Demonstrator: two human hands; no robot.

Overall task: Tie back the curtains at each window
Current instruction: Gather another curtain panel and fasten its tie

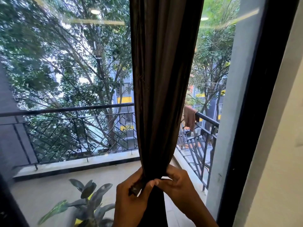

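A dark brown curtain (162, 79) hangs in front of a large glass window, gathered into a narrow bunch near the bottom of the view. My left hand (131, 199) grips the bunched cloth from the left and pinches a dark strip of fabric, the tie-back (136, 188), against it. My right hand (178, 182) curls round the bunch from the right, its fingers pressed into the folds. Below the hands the curtain drops out of view.
The black window frame (255, 112) and a cream wall (282, 145) stand close on the right. Behind the glass lie a balcony with a metal railing (68, 110), a potted plant (88, 202) and a cloth (190, 118) draped on the rail.
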